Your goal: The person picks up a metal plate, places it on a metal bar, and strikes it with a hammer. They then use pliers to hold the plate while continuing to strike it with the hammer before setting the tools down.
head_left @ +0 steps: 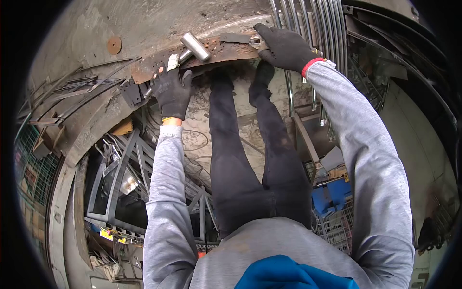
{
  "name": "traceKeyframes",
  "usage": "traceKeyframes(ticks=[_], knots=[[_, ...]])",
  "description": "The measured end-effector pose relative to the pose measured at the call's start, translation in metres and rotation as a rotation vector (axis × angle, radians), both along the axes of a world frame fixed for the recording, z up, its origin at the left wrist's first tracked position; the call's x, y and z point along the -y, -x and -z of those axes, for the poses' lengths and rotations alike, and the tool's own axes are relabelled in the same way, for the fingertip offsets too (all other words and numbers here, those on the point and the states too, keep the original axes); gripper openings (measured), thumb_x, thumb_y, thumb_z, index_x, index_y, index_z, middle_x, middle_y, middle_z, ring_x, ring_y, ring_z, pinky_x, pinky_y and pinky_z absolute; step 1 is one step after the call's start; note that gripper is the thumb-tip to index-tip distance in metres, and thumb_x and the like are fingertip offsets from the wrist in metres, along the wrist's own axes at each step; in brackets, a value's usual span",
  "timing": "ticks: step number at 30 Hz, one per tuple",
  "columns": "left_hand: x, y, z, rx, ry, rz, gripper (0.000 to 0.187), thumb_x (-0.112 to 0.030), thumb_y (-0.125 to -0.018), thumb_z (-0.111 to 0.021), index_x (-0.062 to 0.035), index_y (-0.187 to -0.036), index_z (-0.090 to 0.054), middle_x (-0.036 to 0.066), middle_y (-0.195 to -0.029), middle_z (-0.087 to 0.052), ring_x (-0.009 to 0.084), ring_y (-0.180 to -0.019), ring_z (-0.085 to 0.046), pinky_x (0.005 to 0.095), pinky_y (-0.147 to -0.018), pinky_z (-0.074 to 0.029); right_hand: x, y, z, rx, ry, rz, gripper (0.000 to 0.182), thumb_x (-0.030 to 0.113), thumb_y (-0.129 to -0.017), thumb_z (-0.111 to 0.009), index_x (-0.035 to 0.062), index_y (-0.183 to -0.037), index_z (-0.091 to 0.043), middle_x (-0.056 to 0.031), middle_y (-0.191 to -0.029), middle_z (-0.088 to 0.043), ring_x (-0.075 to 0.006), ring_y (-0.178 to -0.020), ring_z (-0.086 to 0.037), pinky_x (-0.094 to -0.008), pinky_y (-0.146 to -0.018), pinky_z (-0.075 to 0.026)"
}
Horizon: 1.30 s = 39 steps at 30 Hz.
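My left hand (172, 92), in a dark glove with bare fingertips and a white wrapping on one finger, lies over the handle of a hammer (195, 46). Its shiny cylindrical head rests at the edge of a rusty metal plate (219, 52); my fingers partly hide the handle. In my gloved right hand (286, 47) is a pair of pliers (256, 42), mostly covered by the palm. Their jaws meet the end of a flat dark metal strip (236, 38), which lies over the rusty plate.
Long shiny metal tubes (332, 29) stand right of my right hand. A rusty disc (114, 45) lies on the grey surface at upper left. Thin metal rods (91, 86) and a grey metal frame (120, 178) are at left. Blue plastic (332, 196) sits near my right leg.
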<state>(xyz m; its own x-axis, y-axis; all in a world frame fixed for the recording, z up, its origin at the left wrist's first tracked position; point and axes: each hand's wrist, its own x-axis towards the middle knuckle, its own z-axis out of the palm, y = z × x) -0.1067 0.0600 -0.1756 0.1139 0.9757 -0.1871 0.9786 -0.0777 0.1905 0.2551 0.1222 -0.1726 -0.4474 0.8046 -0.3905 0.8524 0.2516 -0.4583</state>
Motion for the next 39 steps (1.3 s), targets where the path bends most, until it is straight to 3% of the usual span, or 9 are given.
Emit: traceKeyframes(ticks=[5, 11, 14, 18, 23, 29, 33, 35, 39], knots=[[-0.015, 0.007, 0.006, -0.127, 0.075, 0.067, 0.041, -0.039, -0.101, -0.064, -0.0131, -0.134, -0.067, 0.023, -0.128, -0.068, 0.0423, -0.122, -0.063, 0.0572, -0.109, -0.045, 0.007, 0.001, 0.006, 0.018, 0.073, 0.02, 0.062, 0.031, -0.094, -0.066, 0.0017, -0.146, -0.046, -0.0271, -0.103, -0.072, -0.0468, -0.098, -0.072, -0.0572, -0.087, -0.056], [-0.019, -0.035, -0.049, 0.067, 0.196, -0.154, 0.032, -0.034, -0.104, -0.062, -0.0024, -0.108, -0.066, 0.023, -0.09, -0.071, 0.0413, -0.081, -0.071, 0.053, -0.076, -0.054, 0.002, 0.003, 0.001, 0.017, 0.079, 0.045, 0.063, 0.029, -0.092, -0.067, 0.0007, -0.144, -0.046, -0.0275, -0.103, -0.073, -0.0466, -0.098, -0.072, -0.0571, -0.086, -0.056], [-0.018, -0.06, -0.078, 0.691, 0.263, -0.327, 0.023, -0.021, -0.104, -0.06, 0.0007, -0.099, -0.064, 0.017, -0.081, -0.069, 0.0267, -0.068, -0.065, 0.0381, -0.065, -0.049, -0.005, 0.005, -0.002, 0.087, 0.118, 0.03, 0.052, 0.03, -0.092, -0.07, 0.0044, -0.133, -0.051, -0.0249, -0.11, -0.074, -0.0425, -0.102, -0.074, -0.0536, -0.087, -0.058], [-0.007, -0.102, -0.106, 0.921, 0.146, -0.244, 0.019, -0.017, -0.099, -0.061, 0.0003, -0.105, -0.065, 0.017, -0.08, -0.07, 0.0331, -0.071, -0.071, 0.0431, -0.065, -0.053, -0.002, 0.005, -0.002, 0.084, 0.121, 0.02, 0.053, 0.03, -0.092, -0.072, 0.0036, -0.132, -0.051, -0.0236, -0.11, -0.075, -0.0419, -0.101, -0.074, -0.0532, -0.086, -0.058], [-0.007, -0.116, -0.043, 0.621, 0.364, -0.048, 0.025, -0.029, -0.101, -0.064, -0.0035, -0.102, -0.062, 0.024, -0.083, -0.071, 0.0493, -0.08, -0.07, 0.0562, -0.067, -0.052, -0.006, 0.002, -0.002, 0.06, 0.127, -0.008, 0.052, 0.03, -0.092, -0.072, 0.0039, -0.132, -0.051, -0.0231, -0.11, -0.075, -0.0421, -0.103, -0.074, -0.053, -0.086, -0.058], [-0.005, -0.103, -0.066, 0.531, 0.341, -0.057, 0.028, -0.028, -0.107, -0.059, -0.0006, -0.112, -0.065, 0.018, -0.074, -0.07, 0.0404, -0.067, -0.07, 0.0447, -0.064, -0.054, -0.003, 0.005, -0.005, 0.113, 0.24, 0.005, 0.073, 0.028, -0.091, -0.071, 0.002, -0.153, -0.043, -0.0263, -0.119, -0.073, -0.0443, -0.109, -0.072, -0.0537, -0.095, -0.056], [-0.006, -0.114, -0.101, 0.95, 0.201, -0.141, 0.022, -0.022, -0.101, -0.064, -0.0009, -0.109, -0.065, 0.016, -0.081, -0.073, 0.0367, -0.075, -0.076, 0.0429, -0.067, -0.058, -0.007, 0.001, 0.002, 0.061, 0.185, 0.008, 0.068, 0.029, -0.093, -0.07, 0.0029, -0.15, -0.045, -0.0266, -0.116, -0.074, -0.0443, -0.108, -0.073, -0.0549, -0.094, -0.056], [-0.002, -0.113, -0.088, 0.927, 0.054, 0.114, 0.023, -0.022, -0.101, -0.064, -0.001, -0.112, -0.066, 0.018, -0.081, -0.072, 0.0378, -0.073, -0.074, 0.0447, -0.065, -0.057, -0.011, 0.001, 0.003, 0.042, 0.226, 0.014, 0.064, 0.029, -0.093, -0.069, 0.003, -0.147, -0.046, -0.0268, -0.115, -0.074, -0.0447, -0.107, -0.073, -0.0554, -0.094, -0.056], [-0.015, -0.116, -0.037, 0.485, 0.335, -0.004, 0.03, -0.034, -0.105, -0.063, -0.0043, -0.101, -0.063, 0.024, -0.078, -0.069, 0.047, -0.075, -0.07, 0.0533, -0.064, -0.05, -0.013, 0.0, 0.005, 0.026, 0.171, 0.032, 0.064, 0.03, -0.094, -0.068, 0.0032, -0.147, -0.045, -0.0267, -0.114, -0.074, -0.0453, -0.107, -0.073, -0.0559, -0.093, -0.056]])
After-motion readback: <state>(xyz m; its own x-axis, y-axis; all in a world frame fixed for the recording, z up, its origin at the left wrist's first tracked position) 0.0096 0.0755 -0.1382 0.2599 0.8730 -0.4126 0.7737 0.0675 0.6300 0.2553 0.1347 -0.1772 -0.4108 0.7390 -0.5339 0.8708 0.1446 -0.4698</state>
